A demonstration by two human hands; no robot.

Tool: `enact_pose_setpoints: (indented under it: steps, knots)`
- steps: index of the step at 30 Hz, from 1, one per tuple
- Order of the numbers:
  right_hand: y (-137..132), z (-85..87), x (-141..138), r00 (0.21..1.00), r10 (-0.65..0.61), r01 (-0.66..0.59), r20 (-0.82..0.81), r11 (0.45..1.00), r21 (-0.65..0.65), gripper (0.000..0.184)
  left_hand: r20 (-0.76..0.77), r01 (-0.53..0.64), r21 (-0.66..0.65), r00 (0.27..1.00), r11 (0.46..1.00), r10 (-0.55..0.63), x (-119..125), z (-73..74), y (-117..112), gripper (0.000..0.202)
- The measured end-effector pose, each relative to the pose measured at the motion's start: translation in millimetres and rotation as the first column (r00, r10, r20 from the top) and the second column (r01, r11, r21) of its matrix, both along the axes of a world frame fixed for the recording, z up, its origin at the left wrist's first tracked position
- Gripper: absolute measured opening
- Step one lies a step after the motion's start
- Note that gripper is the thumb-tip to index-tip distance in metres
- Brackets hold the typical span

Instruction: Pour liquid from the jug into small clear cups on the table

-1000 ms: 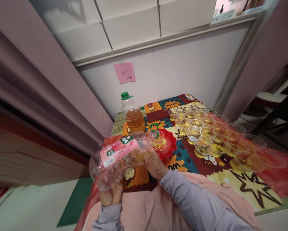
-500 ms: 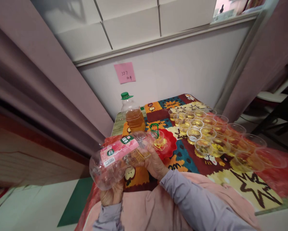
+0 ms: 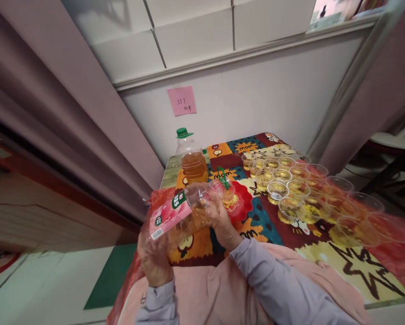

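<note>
Both of our hands are gripping the big clear plastic bottle [image 3: 185,210], which is tipping almost onto its side just left of the red plate [image 3: 245,204], with its neck reaching over the plate's left rim. Our left hand [image 3: 155,259] is cupping the rounded base from below, fingers curled tight around it. Our right hand [image 3: 221,221] is wrapping around the shoulder near the neck, likewise closed on it. The mouth, with its green carry ring [image 3: 224,177], is hanging right at a small clear cup [image 3: 228,195] that is standing on the plate. Amber liquid is pooling along the low side of the bottle, which is looking close to empty. We are judging the filling to be well along. To the right of the plate a crowd of similar cups [image 3: 290,183] is sitting in rows, most showing yellow liquid at the bottom, though the outermost ones are blurring too much for us to tell. How full the cup on the plate is, we cannot say. Behind the plate a second bottle [image 3: 192,160] with a green cap is standing upright, roughly half full. The bottle in our hands is looking thin, ribbed and glossy under a pink label. The plate is shining, scallop-edged, and the cups are appearing thin-walled and round. The cloth [image 3: 344,257] under the plate is looking soft, printed in bright cartoon patches.
</note>
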State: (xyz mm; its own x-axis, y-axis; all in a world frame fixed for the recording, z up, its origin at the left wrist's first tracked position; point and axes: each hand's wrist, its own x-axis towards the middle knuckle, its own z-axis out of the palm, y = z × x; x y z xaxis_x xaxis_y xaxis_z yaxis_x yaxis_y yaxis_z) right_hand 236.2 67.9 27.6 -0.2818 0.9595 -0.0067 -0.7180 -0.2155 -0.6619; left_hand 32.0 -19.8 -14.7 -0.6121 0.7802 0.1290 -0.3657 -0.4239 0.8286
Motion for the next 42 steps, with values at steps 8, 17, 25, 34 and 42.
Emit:
enact_pose_setpoints:
  steps: [8,17,25,34,42]
  knots:
    - [-2,1.1,3,0.970,-0.021,-0.027,0.242,0.981,0.193,0.119,-0.877,-0.285,0.021,0.454,0.958,0.155,-11,3.2,-7,0.130]
    - [-15,18.7,2,0.924,-0.146,-0.044,0.353,0.877,0.478,0.122,-0.982,-0.352,-0.063,0.188,0.934,0.005,-40,9.6,-15,0.121]
    - [-14,39.5,0,0.914,-0.083,-0.149,0.397,0.841,0.520,0.130,-0.902,-0.267,-0.207,0.424,0.941,-0.078,-40,6.3,-12,0.118]
    - [-41,-7.0,14,0.769,-0.046,-0.131,0.638,0.965,0.227,0.119,-0.909,-0.297,-0.179,0.415,0.938,-0.042,-41,2.5,-8,0.114]
    - [-46,-3.5,62,0.715,-0.129,-0.114,0.687,0.948,0.296,0.042,-0.936,-0.306,-0.150,0.351,0.940,-0.036,-47,-8.3,-6,0.113]
